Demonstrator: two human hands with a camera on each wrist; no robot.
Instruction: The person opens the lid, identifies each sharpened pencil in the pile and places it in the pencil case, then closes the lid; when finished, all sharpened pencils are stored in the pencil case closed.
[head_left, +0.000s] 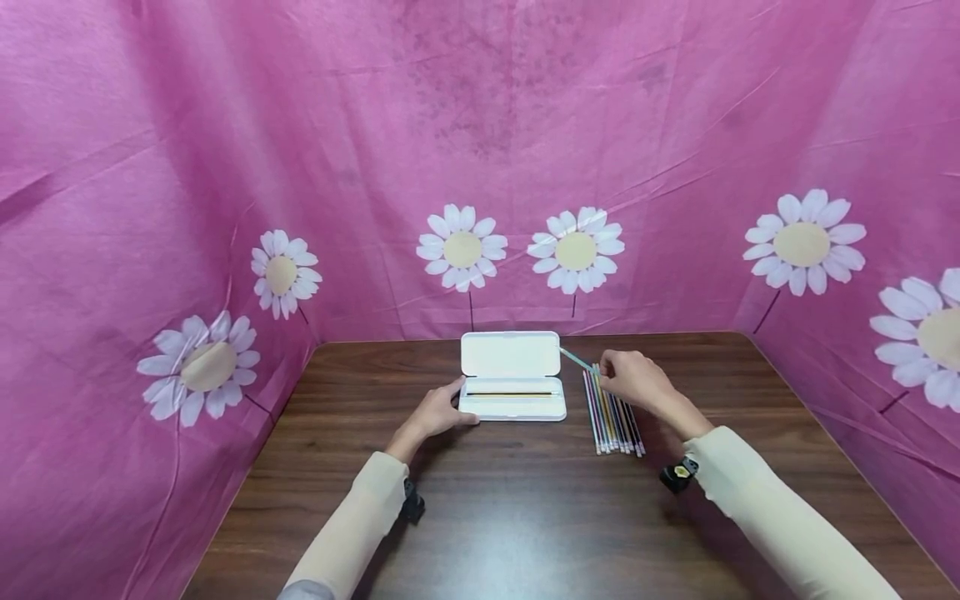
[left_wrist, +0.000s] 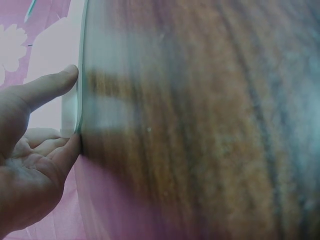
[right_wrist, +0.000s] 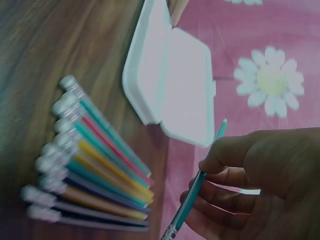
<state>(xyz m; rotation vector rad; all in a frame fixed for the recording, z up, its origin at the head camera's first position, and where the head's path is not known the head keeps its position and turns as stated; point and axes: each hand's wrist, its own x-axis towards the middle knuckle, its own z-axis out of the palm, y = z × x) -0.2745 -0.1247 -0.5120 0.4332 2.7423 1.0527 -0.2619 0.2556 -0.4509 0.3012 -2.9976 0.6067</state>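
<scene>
While the right hand (head_left: 633, 379) lifts one pencil off the row, the scene reads as follows.

Step in hand: loading pencils into the open case, one at a time — my judgement from one pencil already lying in the tray and another held in the air.

Right hand: fingers curled round a teal pencil (right_wrist: 197, 186), pinched between thumb and fingertips, its point angled up toward the case; it sits just above the far end of the pencil row.

Left hand (head_left: 438, 410): thumb (left_wrist: 47, 87) and fingers laid fairly straight against the left edge of the case, steadying it rather than clasping it.

Pencil case (head_left: 513, 386): white, lid flipped back and open, resting on the wooden table (head_left: 480, 517) between the two hands.

Pencil in tray (head_left: 510, 394): one yellowish pencil lying lengthwise inside.

Pencil row (head_left: 613, 412): a dozen or so coloured pencils side by side, touching, just right of the case, eraser ends toward the person.

Next move, as I judge it: swing the teal pencil leftward over the tray, turn it parallel to the one inside, and lower it flat — the left hand needs to brace the case so it does not slide.

Surroundings: pink cloth with white daisies (head_left: 462, 247) hangs behind and at both sides.
</scene>
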